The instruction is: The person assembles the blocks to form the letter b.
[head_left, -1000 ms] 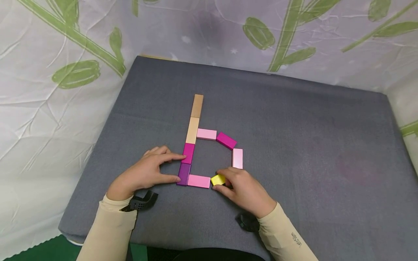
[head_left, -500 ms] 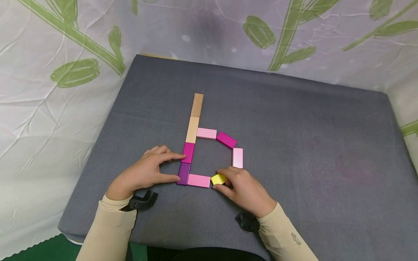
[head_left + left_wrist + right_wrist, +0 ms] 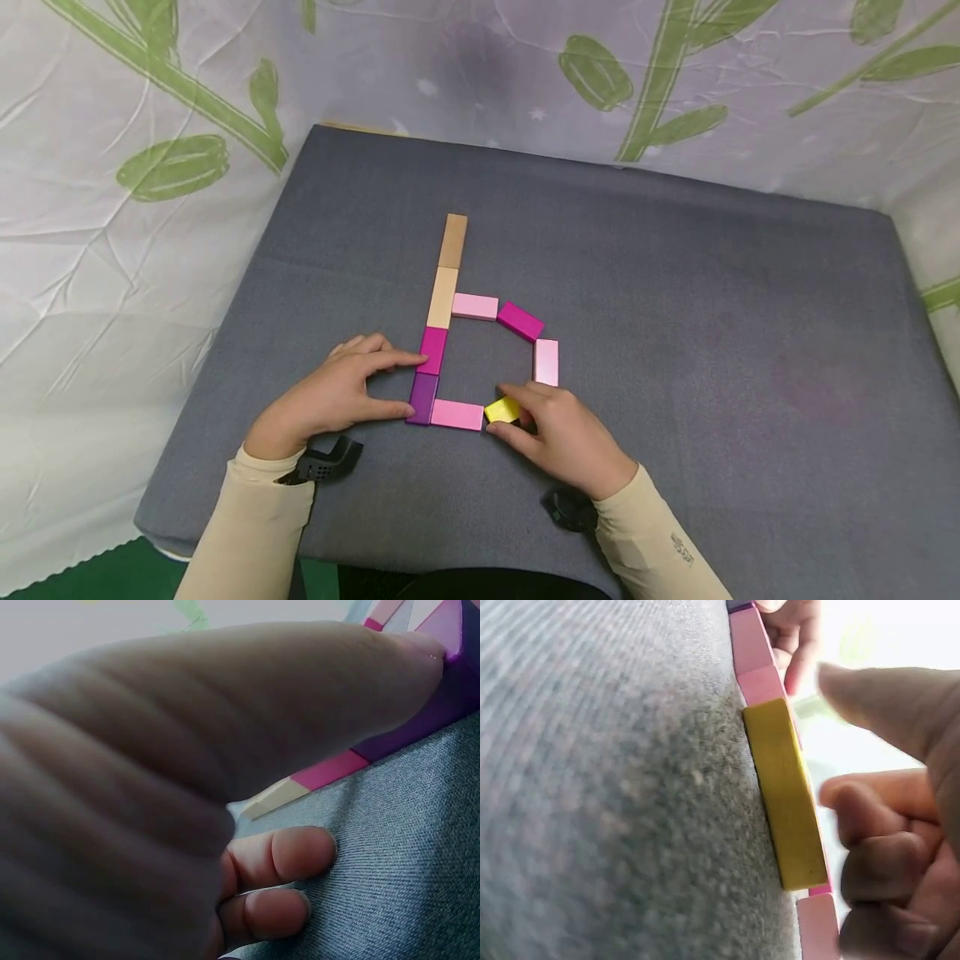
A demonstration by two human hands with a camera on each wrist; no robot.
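Note:
Rectangular blocks lie end to end on the grey cloth in a lowercase "b" shape. In the head view, my left hand (image 3: 341, 390) lies left of its upright, forefinger touching the magenta block (image 3: 432, 350) and thumb against the purple block (image 3: 422, 400). My right hand (image 3: 564, 433) is at the yellow block (image 3: 501, 409), thumb and forefinger spread either side of it. The right wrist view has the yellow block (image 3: 784, 795) flat on the cloth, fingertips slightly apart from it. Its left end meets a pink block (image 3: 457, 415); the hand hides its right end from the head view.
A tan block (image 3: 453, 242) and a cream block (image 3: 442, 297) form the top of the upright. Pink (image 3: 475, 307), magenta (image 3: 520, 321) and pale pink (image 3: 547, 363) blocks curve round the right. A patterned curtain (image 3: 495, 83) hangs behind the grey table (image 3: 712, 333).
My right thumb and forefinger have parted slightly from the yellow block, and a little more of it shows. The left hand stays in place.

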